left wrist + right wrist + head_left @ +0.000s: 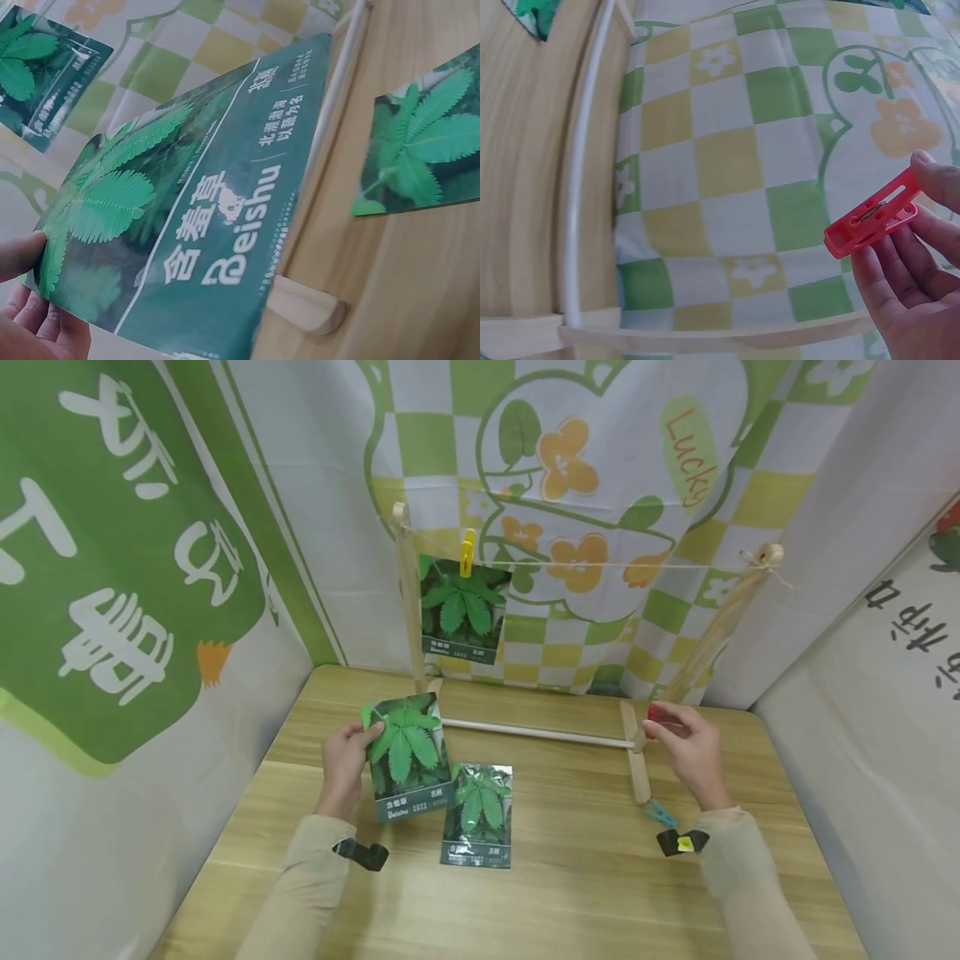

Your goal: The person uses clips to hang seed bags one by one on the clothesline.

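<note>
My left hand (347, 766) pinches a green seed packet (408, 760) by its left edge, thumb on the leaf picture, above the table. In the left wrist view the packet's printed front (187, 217) fills the middle. Between the thumb and fingers of my right hand (692, 755) is a red clothespin (874, 219), held near the rack's right foot. A second packet (477, 818) lies flat on the table, partly behind the held one. Another packet (463, 618) hangs from the string (600, 564) by a yellow clothespin (467, 553).
The wooden rack has a left post (408, 602), a right post (716, 627) and a white crossbar (536, 732) low between them. A blue clothespin (661, 813) lies by the right foot (637, 768). Behind stands a patterned curtain (427, 443); the wooden table (570, 893) spreads below.
</note>
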A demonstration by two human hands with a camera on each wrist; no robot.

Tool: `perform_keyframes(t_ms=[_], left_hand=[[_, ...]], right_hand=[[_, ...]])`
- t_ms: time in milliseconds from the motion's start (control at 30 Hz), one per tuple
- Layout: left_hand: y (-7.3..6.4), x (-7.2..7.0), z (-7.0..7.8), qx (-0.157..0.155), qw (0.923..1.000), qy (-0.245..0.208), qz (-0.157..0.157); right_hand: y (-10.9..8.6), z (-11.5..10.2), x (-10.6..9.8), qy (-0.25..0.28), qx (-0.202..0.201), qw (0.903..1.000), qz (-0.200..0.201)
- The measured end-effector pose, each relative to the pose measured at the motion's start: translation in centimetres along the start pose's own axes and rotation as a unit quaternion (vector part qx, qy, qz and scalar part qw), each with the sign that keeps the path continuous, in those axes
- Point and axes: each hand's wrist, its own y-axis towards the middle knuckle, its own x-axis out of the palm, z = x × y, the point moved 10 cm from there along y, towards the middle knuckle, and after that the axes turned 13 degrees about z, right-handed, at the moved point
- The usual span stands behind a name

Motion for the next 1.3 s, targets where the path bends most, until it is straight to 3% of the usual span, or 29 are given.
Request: perform_keyframes(t_ms=[467,833,1033,1300], left_hand=[[0.3,0.7,4.3,0.039,0.9988,-0.029,-0.004],[-0.7,3.5,8.2,0.047,0.9933,-0.101,-0.029],[-1.3,4.5,10.3,0.069,0.9919,-0.099,-0.041],[-1.8,5.9,11.9,0.094,0.9880,-0.106,-0.063]], right_hand=[[2.3,-4.3,0.2,0.029,-0.056,0.9980,-0.009],[3.5,-6.3,0.3,0.027,-0.077,0.9965,-0.016],[4.2,-8.4,0.2,0.005,-0.128,0.9917,-0.011],[4.9,-11.2,0.5,0.015,-0.185,0.9827,-0.008]])
